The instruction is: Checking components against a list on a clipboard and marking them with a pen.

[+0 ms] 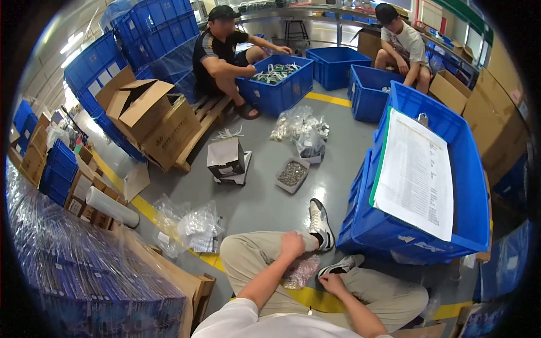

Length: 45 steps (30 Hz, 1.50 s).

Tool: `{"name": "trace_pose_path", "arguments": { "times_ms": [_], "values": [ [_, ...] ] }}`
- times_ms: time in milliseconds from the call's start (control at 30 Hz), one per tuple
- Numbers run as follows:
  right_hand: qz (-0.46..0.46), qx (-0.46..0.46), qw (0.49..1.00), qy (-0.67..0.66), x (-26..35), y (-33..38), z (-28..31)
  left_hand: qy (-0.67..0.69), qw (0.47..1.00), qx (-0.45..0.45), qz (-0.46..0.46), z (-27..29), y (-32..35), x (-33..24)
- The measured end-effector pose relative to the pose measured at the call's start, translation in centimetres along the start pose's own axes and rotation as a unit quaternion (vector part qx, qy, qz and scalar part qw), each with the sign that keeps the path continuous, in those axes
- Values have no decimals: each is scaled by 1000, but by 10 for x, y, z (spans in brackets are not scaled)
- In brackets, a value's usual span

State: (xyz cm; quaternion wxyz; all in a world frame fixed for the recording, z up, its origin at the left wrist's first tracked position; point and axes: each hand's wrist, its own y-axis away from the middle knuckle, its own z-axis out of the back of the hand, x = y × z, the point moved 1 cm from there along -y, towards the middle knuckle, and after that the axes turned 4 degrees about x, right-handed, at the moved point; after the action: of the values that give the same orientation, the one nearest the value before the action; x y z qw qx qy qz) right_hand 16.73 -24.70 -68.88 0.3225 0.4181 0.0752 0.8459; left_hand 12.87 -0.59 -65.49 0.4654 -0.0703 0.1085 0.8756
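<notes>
My left hand [293, 245] is closed, its back turned up, over my bent left leg beside a pink bubble-wrap bag [301, 272]. The bag lies low between my legs, just below that hand. My right hand [333, 283] is also closed, near the toe of my right shoe [341, 265]. The fingertips of both hands are hidden, so anything in them does not show. Ahead on the floor stand a grey tray of small metal parts [292, 173] and an open white box [226, 158] with white pieces sticking up behind it.
Blue crates [360, 217] with a clipboard of papers [414, 172] on top rise close on my right. Clear plastic bags [301, 127] lie ahead, crumpled ones [191, 222] at left. Two people sit beyond at blue crates [282, 90]. Cartons on a pallet [211, 115] stand left.
</notes>
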Motion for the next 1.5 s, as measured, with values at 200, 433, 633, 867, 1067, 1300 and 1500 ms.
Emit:
{"name": "trace_pose_path", "arguments": {
  "times_ms": [200, 433, 633, 867, 1067, 1300, 1500],
  "values": [
    [38, 120, 988, 90, 0, -7, -56, -24, 998, -55, -17, -18, 7, 3],
    [77, 173, 980, 57, -7, -12, -71, -15, 1000, -2, -10, -10, 4, -1],
    [72, 17, 993, -96, 30, -16, -8, 438, 893, -70, 74, 2, 1, -6],
    [-17, -117, 921, -370, 98, -13, 72, 670, 704, 205, 116, 26, 41, -18],
    [94, -194, 924, -315, 115, -16, 71, 712, 663, 221, 62, 60, 67, -28],
    [71, -190, 925, -323, 122, -11, 68, 549, 829, 104, 6, 73, 72, -28],
    [90, -216, 919, -318, 123, -7, 69, 492, 859, 138, -25, 83, 72, -33]
  ]
}}
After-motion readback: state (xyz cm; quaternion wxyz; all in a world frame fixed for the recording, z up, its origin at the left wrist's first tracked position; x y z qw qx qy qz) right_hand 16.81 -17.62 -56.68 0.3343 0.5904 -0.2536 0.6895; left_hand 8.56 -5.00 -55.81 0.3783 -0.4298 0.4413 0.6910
